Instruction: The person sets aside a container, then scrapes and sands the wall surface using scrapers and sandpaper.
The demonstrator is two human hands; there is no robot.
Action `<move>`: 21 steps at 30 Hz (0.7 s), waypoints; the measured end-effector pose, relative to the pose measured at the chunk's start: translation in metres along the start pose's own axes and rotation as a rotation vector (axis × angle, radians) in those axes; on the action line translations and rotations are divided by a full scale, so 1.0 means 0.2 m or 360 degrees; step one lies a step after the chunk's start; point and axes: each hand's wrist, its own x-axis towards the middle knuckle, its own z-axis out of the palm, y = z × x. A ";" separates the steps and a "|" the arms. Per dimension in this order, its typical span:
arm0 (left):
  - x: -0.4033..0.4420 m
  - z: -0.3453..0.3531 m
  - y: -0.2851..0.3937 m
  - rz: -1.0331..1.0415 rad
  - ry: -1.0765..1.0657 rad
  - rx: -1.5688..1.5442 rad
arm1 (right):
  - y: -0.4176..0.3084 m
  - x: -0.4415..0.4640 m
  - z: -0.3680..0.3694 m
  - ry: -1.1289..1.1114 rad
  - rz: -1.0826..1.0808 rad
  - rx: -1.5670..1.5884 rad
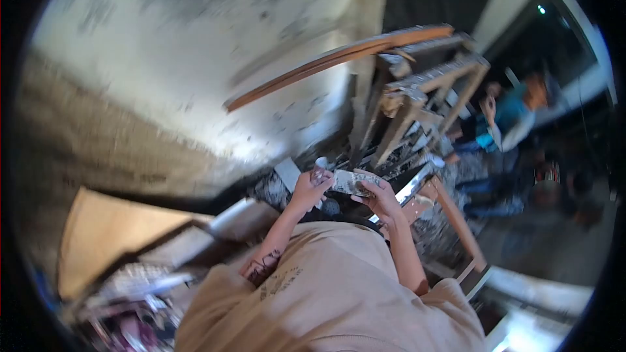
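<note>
In front of my waist, my right hand (381,198) grips a flat, grey-white rectangular piece (343,182) with dark speckled patches; its exact kind is unclear. The fingers of my left hand (313,188) are closed by the left end of that piece. A small pale object (321,162) shows at the top of the left fingers, too blurred to name. Whether the left hand also grips the flat piece, I cannot tell.
A rough wooden frame (435,80) stands ahead, with a long brown wooden strip (339,58) across its top. Stained wall fills the left. A curved tan panel (117,234) and boards lie at lower left. People (515,124) are at the right.
</note>
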 end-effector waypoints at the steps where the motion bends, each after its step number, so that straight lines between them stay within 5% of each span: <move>1: 0.00 -0.02 -0.03 0.0038 0.0048 0.0033 | 0.00 0.01 0.01 0.0030 0.0025 -0.0069; 8: 0.04 -0.09 -0.24 0.0391 0.0176 0.0230 | 0.11 0.18 0.01 0.0029 0.0074 -0.0316; 15: -0.02 -0.19 -0.14 0.0253 0.0401 -0.0141 | 0.11 0.34 0.17 0.0027 0.0088 -0.0166; 19: 0.00 -0.30 -0.15 0.0219 0.0550 -0.0331 | 0.09 0.44 0.32 -0.0048 -0.0212 -0.0283; 21: 0.01 -0.34 -0.11 0.0133 0.0615 -0.0404 | 0.05 0.47 0.45 -0.0147 -0.0524 -0.0878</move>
